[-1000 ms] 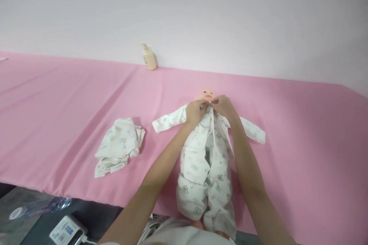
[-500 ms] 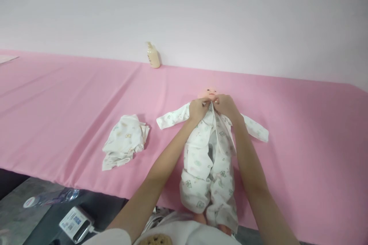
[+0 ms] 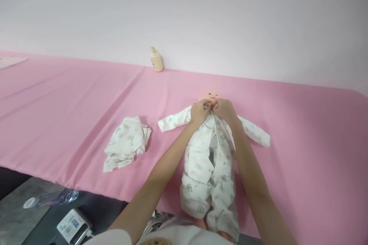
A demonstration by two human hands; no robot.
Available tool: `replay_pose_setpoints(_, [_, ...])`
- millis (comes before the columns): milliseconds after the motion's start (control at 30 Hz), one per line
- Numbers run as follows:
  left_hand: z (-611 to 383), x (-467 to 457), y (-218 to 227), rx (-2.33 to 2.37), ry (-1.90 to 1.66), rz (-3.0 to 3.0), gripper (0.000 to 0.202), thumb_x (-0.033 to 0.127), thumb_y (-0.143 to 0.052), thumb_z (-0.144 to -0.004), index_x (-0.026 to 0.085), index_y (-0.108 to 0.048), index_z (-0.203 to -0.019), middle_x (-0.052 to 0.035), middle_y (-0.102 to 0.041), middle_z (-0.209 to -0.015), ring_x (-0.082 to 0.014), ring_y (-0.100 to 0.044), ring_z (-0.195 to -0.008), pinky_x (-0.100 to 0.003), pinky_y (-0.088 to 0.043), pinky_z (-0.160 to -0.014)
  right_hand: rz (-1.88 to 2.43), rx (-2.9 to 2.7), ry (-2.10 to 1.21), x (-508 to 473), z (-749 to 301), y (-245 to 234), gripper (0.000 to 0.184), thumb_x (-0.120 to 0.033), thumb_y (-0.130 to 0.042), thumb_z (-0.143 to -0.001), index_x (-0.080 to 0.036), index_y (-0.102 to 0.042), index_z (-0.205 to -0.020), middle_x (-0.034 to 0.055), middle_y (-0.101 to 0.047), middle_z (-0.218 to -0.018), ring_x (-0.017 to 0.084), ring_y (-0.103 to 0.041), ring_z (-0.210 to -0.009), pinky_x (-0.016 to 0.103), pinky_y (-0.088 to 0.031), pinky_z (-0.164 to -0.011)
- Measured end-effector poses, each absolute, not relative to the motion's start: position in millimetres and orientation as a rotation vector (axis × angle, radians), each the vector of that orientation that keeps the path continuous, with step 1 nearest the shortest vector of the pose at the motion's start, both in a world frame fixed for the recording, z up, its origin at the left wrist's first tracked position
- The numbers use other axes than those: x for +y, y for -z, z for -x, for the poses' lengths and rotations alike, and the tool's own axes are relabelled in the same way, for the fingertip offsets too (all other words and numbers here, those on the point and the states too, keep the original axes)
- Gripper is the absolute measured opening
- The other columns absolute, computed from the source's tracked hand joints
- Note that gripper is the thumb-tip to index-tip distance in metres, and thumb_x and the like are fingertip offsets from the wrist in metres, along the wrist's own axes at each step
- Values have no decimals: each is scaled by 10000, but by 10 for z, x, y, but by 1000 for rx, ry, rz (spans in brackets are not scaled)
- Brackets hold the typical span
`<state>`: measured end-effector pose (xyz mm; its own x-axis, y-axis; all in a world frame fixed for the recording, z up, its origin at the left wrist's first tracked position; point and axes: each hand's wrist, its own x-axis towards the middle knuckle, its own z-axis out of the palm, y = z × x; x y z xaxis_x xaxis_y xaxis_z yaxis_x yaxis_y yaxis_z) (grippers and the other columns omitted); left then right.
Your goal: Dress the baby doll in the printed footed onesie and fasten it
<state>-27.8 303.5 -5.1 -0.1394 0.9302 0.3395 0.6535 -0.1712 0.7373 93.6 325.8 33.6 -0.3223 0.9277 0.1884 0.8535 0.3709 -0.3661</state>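
Note:
A baby doll (image 3: 213,96) lies on its back on the pink cloth, head away from me and feet by my lap. It wears a white printed baby suit (image 3: 198,160) whose front hangs partly apart down the middle, with both sleeves spread outward. At the neckline my left hand (image 3: 200,110) pinches the suit's edge. My right hand (image 3: 225,110) pinches the other edge there, its fingertips meeting the left ones below the doll's chin. Whatever fastener lies between the fingers is hidden.
Folded printed baby clothes (image 3: 126,143) lie left of the doll on the pink cloth (image 3: 71,115). A cream pump bottle (image 3: 156,60) stands by the wall. Below the table edge are a clear plastic bottle (image 3: 51,198) and a white boxy device (image 3: 74,226) with a cable.
The view has shifted slightly, so everything sits a little lower. Both hands have stayed at the neckline, and the suit's top edges are drawn closer together between the fingertips.

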Motion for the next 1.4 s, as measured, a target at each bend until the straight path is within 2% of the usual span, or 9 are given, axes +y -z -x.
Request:
replay_pose_setpoints(300, [307,3032,61,1684,-1288,-1804,231,274,-554,-826,218,-649,-1030,-13,-724,-891,-166,-660,-826,-253,-486,-724,1443,-2091,-576,3247,-949,-311,117,-230,-552,-689,-173,-616,-609,7,-579,-584,136,-524,-595,241,-386,-590])
replay_pose_setpoints(433, [325,3021,69,1572,-1348,-1790,220,222,-540,-825,202,-636,-1022,-19,-723,-891,-157,-665,-847,-246,-491,-742,1403,-1940,-961,3275,-1026,-301,87,-236,-548,-675,-183,-593,-624,-47,-456,-450,93,-412,-433,222,-322,-458])
replay_pose_setpoints(533, [334,3018,81,1531,-1376,-1739,266,212,-556,-812,204,-597,-1075,-22,-706,-991,-152,-658,-896,-248,-495,-782,1398,-1736,-1239,3324,-1065,-254,75,-211,-551,-660,-177,-558,-595,-54,-435,-432,71,-368,-389,205,-274,-398])
replay_pose_setpoints(633, [336,3028,97,1491,-1410,-1690,300,208,-566,-804,203,-566,-1103,-26,-672,-1090,-143,-647,-949,-242,-493,-814,1391,-1531,-1333,3371,-1056,-164,156,-204,-576,-644,-172,-484,-523,-52,-433,-437,53,-345,-384,196,-262,-385])
replay_pose_setpoints(767, [354,3043,82,1369,-1341,-1634,291,213,-604,-777,190,-580,-1065,-40,-673,-1072,-134,-652,-917,-230,-499,-795,1365,-1450,-1122,3303,-1017,-31,123,-271,-564,-684,-152,-593,-667,-43,-497,-494,73,-409,-421,200,-322,-430])
replay_pose_setpoints(933, [426,2934,-120,1220,-1051,-1709,361,162,-631,-714,178,-603,-1074,-47,-691,-956,-123,-645,-769,-208,-493,-669,1318,-1469,-646,2894,-1042,62,240,-354,-504,-784,-158,-633,-834,48,-659,-789,147,-594,-729,252,-460,-711])
replay_pose_setpoints(1100, [416,2708,-415,1415,-794,-1958,109,174,-560,-730,169,-664,-765,-36,-679,-824,-151,-615,-724,-237,-457,-609,1178,-1714,-416,2522,-1084,114,252,-354,-572,-773,-155,-590,-927,82,-617,-921,175,-578,-858,286,-457,-806])
replay_pose_setpoints(1300, [314,2587,-527,1473,-613,-2094,261,220,-420,-829,179,-657,-728,-46,-648,-739,-148,-558,-575,-271,-415,-549,1255,-1704,-387,2492,-1093,134,171,-285,-528,-789,-168,-592,-896,82,-633,-947,174,-588,-871,297,-463,-827])
replay_pose_setpoints(1400, [293,2602,-510,1493,-617,-2138,259,218,-416,-831,184,-657,-743,-37,-641,-729,-159,-572,-640,-275,-421,-601,1264,-1641,-391,2525,-1101,147,173,-306,-542,-784,-162,-624,-831,114,-634,-1046,191,-594,-966,310,-463,-876])
